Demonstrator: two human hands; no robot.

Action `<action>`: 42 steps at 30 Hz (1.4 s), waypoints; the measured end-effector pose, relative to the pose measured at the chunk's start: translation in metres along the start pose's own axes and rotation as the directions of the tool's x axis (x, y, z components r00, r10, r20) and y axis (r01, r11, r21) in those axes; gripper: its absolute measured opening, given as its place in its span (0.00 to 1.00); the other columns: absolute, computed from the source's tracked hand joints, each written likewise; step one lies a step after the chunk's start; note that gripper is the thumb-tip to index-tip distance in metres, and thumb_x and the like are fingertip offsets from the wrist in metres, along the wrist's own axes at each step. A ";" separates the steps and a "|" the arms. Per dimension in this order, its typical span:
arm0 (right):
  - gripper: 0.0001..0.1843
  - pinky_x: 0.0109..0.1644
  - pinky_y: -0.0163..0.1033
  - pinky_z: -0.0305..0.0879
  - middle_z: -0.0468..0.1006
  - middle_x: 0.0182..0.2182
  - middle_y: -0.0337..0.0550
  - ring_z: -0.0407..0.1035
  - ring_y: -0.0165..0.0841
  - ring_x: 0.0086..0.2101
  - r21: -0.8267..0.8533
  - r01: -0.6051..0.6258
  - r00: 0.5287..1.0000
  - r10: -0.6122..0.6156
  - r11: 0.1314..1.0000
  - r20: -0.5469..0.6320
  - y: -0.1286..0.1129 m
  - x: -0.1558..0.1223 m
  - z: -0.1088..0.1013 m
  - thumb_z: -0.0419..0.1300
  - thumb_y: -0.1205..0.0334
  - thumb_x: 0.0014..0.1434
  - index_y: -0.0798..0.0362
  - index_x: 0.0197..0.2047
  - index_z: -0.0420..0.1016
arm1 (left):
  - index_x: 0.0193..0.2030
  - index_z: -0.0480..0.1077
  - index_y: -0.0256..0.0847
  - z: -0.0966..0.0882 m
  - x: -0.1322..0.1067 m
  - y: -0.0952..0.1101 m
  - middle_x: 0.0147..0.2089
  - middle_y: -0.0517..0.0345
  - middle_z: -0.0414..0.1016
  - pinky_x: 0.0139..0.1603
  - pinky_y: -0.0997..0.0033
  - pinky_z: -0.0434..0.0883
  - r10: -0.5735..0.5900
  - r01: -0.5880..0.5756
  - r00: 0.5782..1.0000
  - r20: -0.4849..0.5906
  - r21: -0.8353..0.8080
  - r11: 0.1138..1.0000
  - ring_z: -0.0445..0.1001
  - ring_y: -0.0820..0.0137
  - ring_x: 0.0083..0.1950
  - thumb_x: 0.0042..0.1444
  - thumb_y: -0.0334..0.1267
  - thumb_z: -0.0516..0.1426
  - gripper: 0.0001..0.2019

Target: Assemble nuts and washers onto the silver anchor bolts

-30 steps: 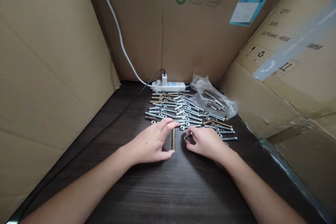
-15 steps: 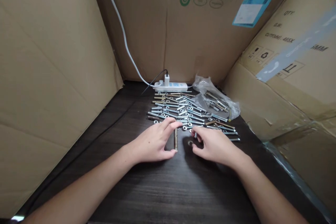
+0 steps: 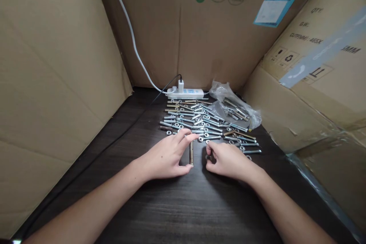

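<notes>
Dark tabletop (image 3: 183, 209), left hand (image 3: 167, 156) gripping brassy rod (image 3: 191, 154), right hand (image 3: 228, 159) pinching small metal piece (image 3: 208, 157)

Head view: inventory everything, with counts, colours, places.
metal rod: 1, brassy, centre
small piece: 1, dark, right of rod
bolts: many, silver, brass, beyond rod
washers: many, silver, among bolts
bag: 1, clear, far right
power strip: 1, white, far edge
adapter: 1, white, on strip
cables: 2+, white, black, left
boxes: 3+, brown, around
label: 1, blue-white, back box
tape: some, grey, right box
table: 1, dark, underneath
left hand: 1, gripping rod
right hand: 1, around small piece
</notes>
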State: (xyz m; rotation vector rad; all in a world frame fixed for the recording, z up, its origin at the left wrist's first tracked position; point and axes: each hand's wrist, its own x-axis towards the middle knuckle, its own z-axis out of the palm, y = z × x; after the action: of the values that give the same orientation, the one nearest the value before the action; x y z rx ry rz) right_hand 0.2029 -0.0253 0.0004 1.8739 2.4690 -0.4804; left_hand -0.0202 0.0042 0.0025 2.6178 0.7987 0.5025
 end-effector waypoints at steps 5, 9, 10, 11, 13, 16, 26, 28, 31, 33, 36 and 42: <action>0.09 0.27 0.34 0.47 0.74 0.25 0.38 0.63 0.30 0.24 -0.013 -0.027 1.000 0.027 1.000 -0.016 -0.001 -0.001 0.000 0.56 0.58 0.49 0.50 0.35 0.69 | 0.62 0.46 0.44 0.001 0.000 0.000 0.61 0.46 0.53 0.53 0.54 0.68 -0.001 0.001 1.000 0.004 -0.006 1.000 0.66 0.57 0.55 0.50 0.39 0.59 0.36; 0.10 0.28 0.34 0.48 0.74 0.26 0.39 0.64 0.30 0.24 -0.013 -0.050 0.999 0.050 0.999 0.000 -0.003 -0.002 -0.001 0.56 0.57 0.50 0.51 0.36 0.69 | 0.62 0.46 0.45 0.001 0.000 0.000 0.60 0.47 0.54 0.53 0.53 0.68 -0.012 0.012 1.000 0.009 -0.008 1.000 0.66 0.57 0.54 0.50 0.39 0.59 0.35; 0.10 0.28 0.34 0.48 0.74 0.26 0.39 0.64 0.30 0.24 -0.010 -0.053 0.999 0.053 0.999 0.008 -0.003 -0.002 -0.001 0.56 0.57 0.50 0.51 0.36 0.69 | 0.62 0.46 0.45 0.001 0.000 0.000 0.60 0.47 0.54 0.52 0.53 0.69 -0.014 0.014 1.000 0.009 -0.009 1.000 0.67 0.57 0.54 0.50 0.38 0.59 0.35; 0.10 0.28 0.34 0.48 0.74 0.26 0.39 0.64 0.30 0.25 -0.005 -0.053 0.998 0.053 0.999 0.014 -0.002 -0.001 -0.001 0.56 0.57 0.49 0.51 0.36 0.69 | 0.62 0.47 0.45 0.001 0.000 0.000 0.59 0.47 0.54 0.52 0.53 0.69 -0.014 0.014 1.000 0.008 -0.010 1.000 0.67 0.57 0.54 0.50 0.38 0.59 0.35; 0.09 0.28 0.34 0.48 0.75 0.27 0.39 0.65 0.30 0.25 0.009 -0.047 0.999 0.047 0.999 0.018 -0.001 -0.001 -0.001 0.56 0.58 0.49 0.51 0.34 0.69 | 0.62 0.47 0.45 0.000 0.000 0.001 0.59 0.46 0.55 0.52 0.53 0.69 -0.011 0.011 1.000 0.006 -0.010 1.000 0.67 0.58 0.53 0.50 0.38 0.59 0.35; 0.07 0.28 0.34 0.49 0.75 0.27 0.38 0.66 0.31 0.26 0.016 -0.035 0.999 0.035 0.999 0.016 0.001 0.000 -0.001 0.56 0.59 0.49 0.51 0.32 0.68 | 0.61 0.46 0.45 0.000 0.000 0.001 0.59 0.47 0.55 0.52 0.54 0.69 -0.005 0.005 1.000 -0.003 -0.011 1.000 0.67 0.58 0.53 0.50 0.38 0.59 0.35; 0.10 0.29 0.34 0.49 0.75 0.28 0.39 0.67 0.32 0.26 -0.035 -0.078 0.997 0.078 0.996 -0.008 -0.002 -0.003 -0.006 0.55 0.57 0.51 0.50 0.36 0.70 | 0.61 0.46 0.44 -0.001 0.000 0.002 0.59 0.46 0.55 0.52 0.55 0.69 -0.009 0.009 1.000 0.016 0.002 1.000 0.67 0.58 0.53 0.50 0.38 0.59 0.34; 0.10 0.29 0.34 0.49 0.75 0.28 0.40 0.67 0.31 0.26 -0.035 -0.082 0.997 0.082 0.996 0.007 -0.002 -0.002 -0.006 0.55 0.57 0.52 0.51 0.37 0.70 | 0.61 0.47 0.43 -0.001 0.000 0.002 0.59 0.46 0.55 0.53 0.55 0.69 -0.015 0.015 1.000 0.015 0.003 1.000 0.67 0.58 0.54 0.50 0.38 0.59 0.35; 0.10 0.29 0.35 0.49 0.75 0.28 0.41 0.68 0.32 0.27 -0.056 -0.088 0.996 0.088 0.995 0.003 -0.001 -0.002 -0.006 0.55 0.56 0.53 0.51 0.38 0.70 | 0.62 0.47 0.43 -0.001 0.001 0.001 0.60 0.46 0.55 0.53 0.55 0.69 -0.025 0.025 1.000 0.008 -0.011 1.000 0.67 0.58 0.54 0.49 0.38 0.60 0.35; 0.11 0.29 0.35 0.50 0.76 0.28 0.41 0.69 0.33 0.28 -0.072 -0.099 0.995 0.099 0.992 -0.005 -0.001 -0.001 -0.007 0.55 0.55 0.53 0.51 0.38 0.70 | 0.62 0.47 0.44 -0.001 0.001 0.001 0.60 0.47 0.55 0.54 0.55 0.68 -0.017 0.017 1.000 0.002 -0.026 1.000 0.66 0.58 0.56 0.49 0.37 0.60 0.35; 0.11 0.29 0.35 0.50 0.76 0.29 0.41 0.69 0.34 0.28 -0.072 -0.118 0.993 0.119 0.990 0.001 0.000 -0.002 -0.007 0.55 0.55 0.52 0.51 0.37 0.70 | 0.62 0.46 0.47 -0.001 0.001 0.001 0.62 0.48 0.55 0.58 0.55 0.65 0.013 -0.014 1.000 -0.005 -0.049 0.999 0.63 0.58 0.60 0.49 0.36 0.60 0.36; 0.10 0.30 0.35 0.52 0.77 0.29 0.40 0.70 0.36 0.30 -0.036 -0.134 0.991 0.135 0.990 0.011 0.001 -0.001 -0.005 0.57 0.54 0.49 0.50 0.33 0.70 | 0.62 0.46 0.46 0.000 0.001 0.002 0.61 0.48 0.58 0.58 0.55 0.65 0.024 -0.026 1.000 -0.013 -0.087 0.996 0.64 0.59 0.59 0.48 0.35 0.60 0.37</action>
State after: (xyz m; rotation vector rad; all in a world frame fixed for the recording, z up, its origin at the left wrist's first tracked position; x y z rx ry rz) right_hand 0.2056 -0.0249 0.0052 1.9992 2.3067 -0.4413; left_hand -0.0181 0.0034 0.0041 2.5495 0.7317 0.5484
